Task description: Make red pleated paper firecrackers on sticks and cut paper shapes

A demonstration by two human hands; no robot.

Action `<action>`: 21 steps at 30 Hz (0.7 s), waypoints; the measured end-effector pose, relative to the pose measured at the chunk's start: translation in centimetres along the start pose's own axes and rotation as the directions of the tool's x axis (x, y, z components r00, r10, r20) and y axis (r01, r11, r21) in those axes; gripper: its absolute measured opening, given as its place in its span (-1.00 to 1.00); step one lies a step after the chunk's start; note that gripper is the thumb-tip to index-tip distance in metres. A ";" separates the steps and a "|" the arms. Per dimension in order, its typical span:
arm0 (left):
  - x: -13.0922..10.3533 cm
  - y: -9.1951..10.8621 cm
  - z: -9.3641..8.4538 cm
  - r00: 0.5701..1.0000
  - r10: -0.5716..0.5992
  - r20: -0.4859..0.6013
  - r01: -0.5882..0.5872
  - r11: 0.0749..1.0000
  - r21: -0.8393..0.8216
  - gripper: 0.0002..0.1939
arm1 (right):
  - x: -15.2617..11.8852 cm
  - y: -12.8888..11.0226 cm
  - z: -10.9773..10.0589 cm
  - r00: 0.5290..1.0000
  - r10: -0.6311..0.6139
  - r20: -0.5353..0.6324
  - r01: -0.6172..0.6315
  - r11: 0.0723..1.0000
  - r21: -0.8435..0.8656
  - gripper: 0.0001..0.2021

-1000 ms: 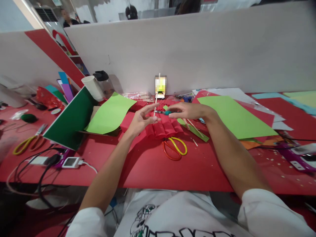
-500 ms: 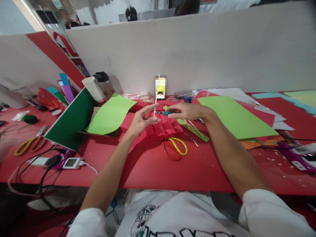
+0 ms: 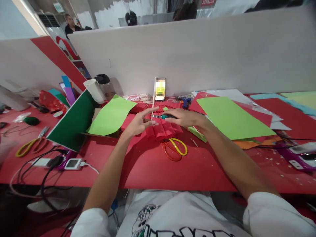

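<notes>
On the red table (image 3: pixel 158 174), pleated red paper (image 3: pixel 164 130) is lying ahead of me. Scissors (image 3: pixel 181 147) are poking their handles my way; a lit phone (image 3: pixel 160 93) is standing beyond. My left hand (image 3: pixel 139 123) is curving beside the thin stick (image 3: pixel 153 97), perhaps pinching; I can't tell. My right hand (image 3: pixel 184 117) is gripping pliers (image 3: pixel 165 116), pointing left toward the stick, whose long axis is running near-vertically in my view, top end partition-ward.

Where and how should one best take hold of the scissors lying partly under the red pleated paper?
Probably take the scissors by their red and yellow handle loops, coming from the near side of the red table: the loops stick out that way, while the red pleated paper hides the blades.
</notes>
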State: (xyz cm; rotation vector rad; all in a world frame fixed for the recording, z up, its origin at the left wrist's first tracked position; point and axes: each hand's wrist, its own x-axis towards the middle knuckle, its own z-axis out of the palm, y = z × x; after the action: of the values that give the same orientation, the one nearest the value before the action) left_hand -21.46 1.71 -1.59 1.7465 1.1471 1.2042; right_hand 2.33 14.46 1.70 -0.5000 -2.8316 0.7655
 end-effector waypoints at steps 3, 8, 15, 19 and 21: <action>0.0 0.2 -0.2 1.000 0.005 0.017 -0.006 1.000 0.022 -0.37 | -0.3 -0.5 0.6 0.999 -0.016 -0.050 0.013 0.999 -0.053 -0.55; 0.2 0.4 -0.7 0.999 0.014 0.046 -0.016 1.000 0.027 -0.37 | -0.4 -1.9 1.0 0.995 0.060 -0.074 -0.070 0.988 -0.140 -0.53; 0.3 0.1 -1.4 0.998 0.017 0.063 -0.019 0.999 0.031 -0.42 | 0.2 -2.8 1.7 0.988 0.144 -0.057 -0.153 0.966 -0.207 -0.43; 0.3 0.3 -1.7 0.998 0.002 0.065 -0.005 0.999 0.048 -0.43 | 0.4 -2.6 2.2 0.990 0.116 -0.076 -0.130 0.969 -0.209 -0.41; 0.4 0.4 -1.8 0.998 -0.007 0.064 0.004 0.999 0.050 -0.42 | 0.6 -2.4 2.5 0.990 0.099 -0.096 -0.118 0.970 -0.212 -0.45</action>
State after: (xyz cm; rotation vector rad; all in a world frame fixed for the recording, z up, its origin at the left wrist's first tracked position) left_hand -23.01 2.03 -0.58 1.8045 1.1521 1.1175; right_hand 0.55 11.55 0.87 -0.7068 -2.8413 0.4408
